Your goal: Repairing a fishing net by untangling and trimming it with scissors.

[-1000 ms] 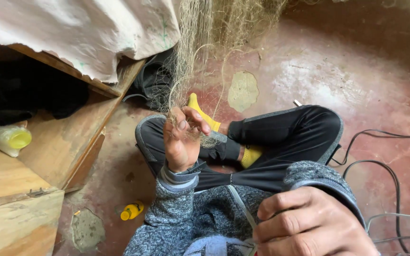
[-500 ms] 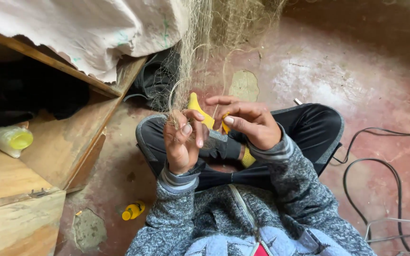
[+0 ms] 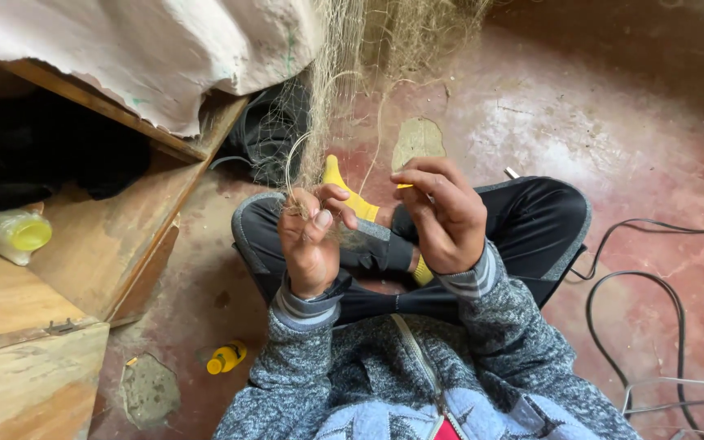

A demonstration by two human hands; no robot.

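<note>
I sit cross-legged on a red floor in black trousers (image 3: 531,220) and yellow socks (image 3: 344,191). A fine fishing net (image 3: 344,90) hangs down in front of me. My left hand (image 3: 307,240) is closed on a bunch of net strands, thumb pressed on top. Just to its right, my right hand (image 3: 442,216) has its fingers curled, pinching a small yellow tool (image 3: 405,186) whose tip shows at the fingertips. The two hands are a few centimetres apart above my lap.
At my left stands a wooden crate (image 3: 99,244), partly under a white cloth (image 3: 165,49), with a yellow-capped plastic bottle (image 3: 14,232) lying inside. A small yellow bottle (image 3: 226,357) lies on the floor. A black bag (image 3: 270,130) sits behind the net, and black cables (image 3: 613,277) run at right.
My right hand has come up from near my chest to beside the left hand at the net. The left hand has kept its hold on the strands.
</note>
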